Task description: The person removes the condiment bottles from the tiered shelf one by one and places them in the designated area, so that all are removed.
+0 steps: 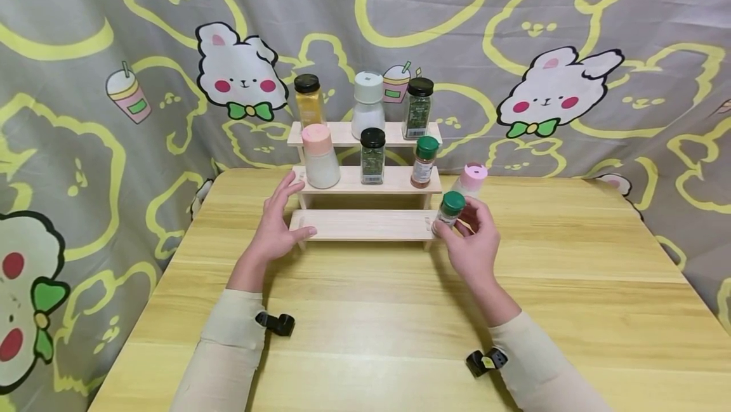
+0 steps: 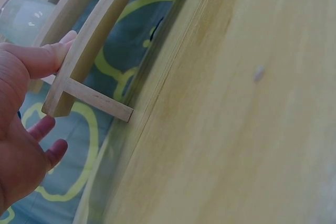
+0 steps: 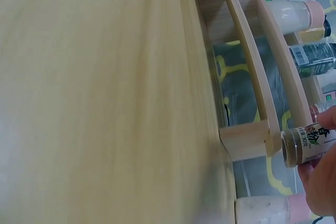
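At the right end of the bottom tier, my right hand (image 1: 475, 244) pinches a small green-capped spice jar (image 1: 453, 204) between thumb and fingers. In the right wrist view this spice jar (image 3: 310, 144) shows brown contents and a white label, its base beside the tier's end. My left hand (image 1: 275, 229) is at the left end of the wooden three-tier rack (image 1: 365, 225), fingers spread and thumb resting over the bottom tier. Seen from the left wrist, the thumb lies along the tier and the other fingers extend past its end. The bottom tier bears no jars.
A pink-capped jar (image 1: 473, 178) stands on the table (image 1: 365, 323), right of the rack. The middle tier holds a peach-capped jar (image 1: 322, 161), a black-capped herb jar (image 1: 373, 157) and a green-capped jar (image 1: 424, 162). Three more bottles stand on top. A patterned curtain (image 1: 342, 12) hangs behind.
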`<state>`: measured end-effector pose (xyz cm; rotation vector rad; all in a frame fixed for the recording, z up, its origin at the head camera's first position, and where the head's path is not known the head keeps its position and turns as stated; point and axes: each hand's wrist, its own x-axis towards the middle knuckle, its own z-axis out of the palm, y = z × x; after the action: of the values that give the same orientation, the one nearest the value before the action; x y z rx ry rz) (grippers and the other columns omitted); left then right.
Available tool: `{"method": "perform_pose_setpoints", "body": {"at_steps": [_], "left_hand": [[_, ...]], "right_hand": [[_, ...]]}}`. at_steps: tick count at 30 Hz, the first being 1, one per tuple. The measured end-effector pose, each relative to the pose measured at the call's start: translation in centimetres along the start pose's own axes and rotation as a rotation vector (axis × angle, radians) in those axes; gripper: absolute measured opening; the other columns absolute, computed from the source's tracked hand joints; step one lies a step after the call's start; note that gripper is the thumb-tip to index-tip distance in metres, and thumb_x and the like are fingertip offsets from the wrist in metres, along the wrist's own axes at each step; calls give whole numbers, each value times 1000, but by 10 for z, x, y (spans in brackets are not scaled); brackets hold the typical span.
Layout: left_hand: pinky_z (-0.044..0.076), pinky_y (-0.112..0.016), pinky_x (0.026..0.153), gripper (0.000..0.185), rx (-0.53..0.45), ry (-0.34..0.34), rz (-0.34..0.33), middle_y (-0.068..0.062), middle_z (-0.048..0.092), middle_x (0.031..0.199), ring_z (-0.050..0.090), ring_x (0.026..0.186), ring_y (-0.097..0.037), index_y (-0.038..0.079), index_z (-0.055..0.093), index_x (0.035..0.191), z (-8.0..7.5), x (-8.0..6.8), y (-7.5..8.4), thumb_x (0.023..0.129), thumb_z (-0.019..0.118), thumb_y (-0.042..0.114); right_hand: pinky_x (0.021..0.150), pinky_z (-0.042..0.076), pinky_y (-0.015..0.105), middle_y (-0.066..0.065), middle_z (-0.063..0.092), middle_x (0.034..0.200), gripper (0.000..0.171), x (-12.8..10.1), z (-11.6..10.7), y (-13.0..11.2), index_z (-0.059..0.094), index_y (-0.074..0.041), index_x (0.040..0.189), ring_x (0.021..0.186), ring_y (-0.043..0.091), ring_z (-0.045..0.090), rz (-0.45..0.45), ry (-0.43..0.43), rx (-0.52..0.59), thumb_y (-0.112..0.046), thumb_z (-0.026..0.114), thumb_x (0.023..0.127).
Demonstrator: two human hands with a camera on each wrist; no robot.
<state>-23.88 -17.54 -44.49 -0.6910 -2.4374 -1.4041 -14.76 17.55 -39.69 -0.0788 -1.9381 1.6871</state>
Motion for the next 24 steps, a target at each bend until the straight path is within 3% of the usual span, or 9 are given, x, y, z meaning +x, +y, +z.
{"method": "perform_pose_setpoints", "body": {"at_steps": [14, 24], "left_hand": [[15, -62, 110, 90, -1, -3, -14, -2, 19, 164, 17, 144, -36, 11, 44, 147, 0, -1, 0, 70, 88, -4], [18, -58, 110, 91, 25, -6, -24, 3, 18, 164, 17, 145, -32, 13, 44, 147, 0, -1, 1, 70, 88, -4]], "right_hand": [[88, 54, 31, 17, 62, 110, 52, 4, -17, 4, 56, 11, 123, 99, 24, 61, 7, 61, -67, 17, 77, 75], [86, 53, 23, 8, 62, 111, 54, 20, -37, 47, 60, -1, 124, 101, 19, 62, 17, 105, -57, 7, 82, 75]]}}
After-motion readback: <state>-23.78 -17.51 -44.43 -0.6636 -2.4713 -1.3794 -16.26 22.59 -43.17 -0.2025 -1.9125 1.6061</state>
